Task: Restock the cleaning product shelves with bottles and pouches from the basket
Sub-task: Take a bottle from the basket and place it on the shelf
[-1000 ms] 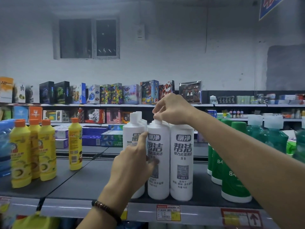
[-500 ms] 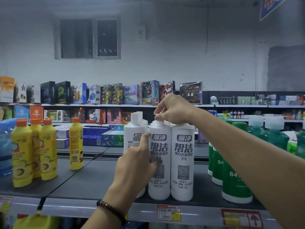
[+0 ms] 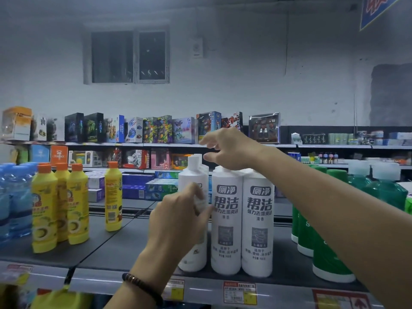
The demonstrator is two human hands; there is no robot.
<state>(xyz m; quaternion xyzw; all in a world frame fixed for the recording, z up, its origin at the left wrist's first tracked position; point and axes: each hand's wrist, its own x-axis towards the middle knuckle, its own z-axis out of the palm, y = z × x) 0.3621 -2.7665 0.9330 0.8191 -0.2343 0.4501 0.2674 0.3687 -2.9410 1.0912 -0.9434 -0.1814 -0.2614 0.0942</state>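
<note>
Three white toilet-cleaner bottles stand upright at the front of the dark shelf (image 3: 116, 253): a left bottle (image 3: 194, 253), a middle bottle (image 3: 226, 219) and a right bottle (image 3: 258, 219), the last two touching. My right hand (image 3: 229, 150) hovers just above the caps of the middle and right bottles, fingers spread, holding nothing. In front of the left bottle, my left hand (image 3: 178, 217) has loosely curled, blurred fingers, with one fingertip against the middle bottle's side. The basket is out of view.
Green bottles (image 3: 323, 253) stand close on the right, with teal bottles (image 3: 388, 192) behind them. Yellow orange-capped bottles (image 3: 75, 206) and blue water bottles (image 3: 15, 201) are on the left, with bare shelf between. Toy boxes (image 3: 156, 130) fill the shelves behind. Price tags (image 3: 239, 293) line the shelf edge.
My right hand has let go of the bottle caps and risen with its fingers spread. My left hand has slid off the middle bottle toward the left one.
</note>
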